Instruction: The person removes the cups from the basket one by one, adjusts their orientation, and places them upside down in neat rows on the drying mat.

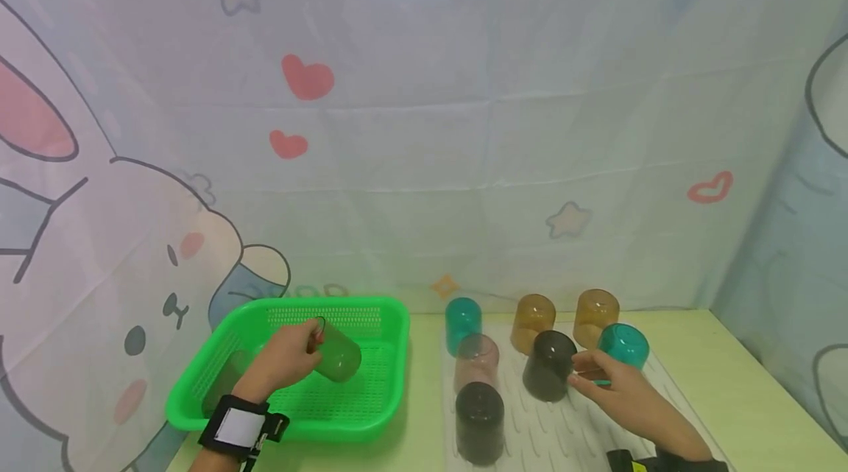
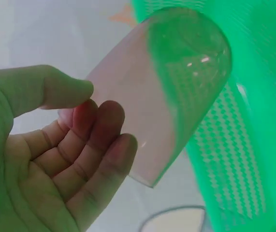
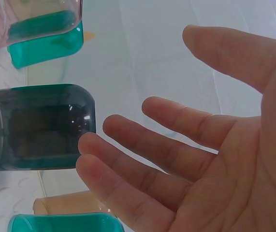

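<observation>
Over the big green basket (image 1: pixel 199 391), the left hand (image 1: pixel 285 358) holds a clear cup (image 1: pixel 338 356) tipped on its side, fingers curled round it. The right hand (image 1: pixel 619 387) reaches over the white mat (image 1: pixel 563 435) with fingers spread apart, just beside the dark cup (image 1: pixel 548 364).

The right hand (image 3: pixel 210 159) lies palm up, its 4 fingers (image 3: pixel 142 145) straight and spread, holding nothing. Just beside the fingertips stands a dark cup (image 3: pixel 36 128), apart from them. Above the dark cup is a teal cup (image 3: pixel 46 43); below it, a brown cup (image 3: pixel 65 203) and another teal cup (image 3: pixel 60 223).
</observation>
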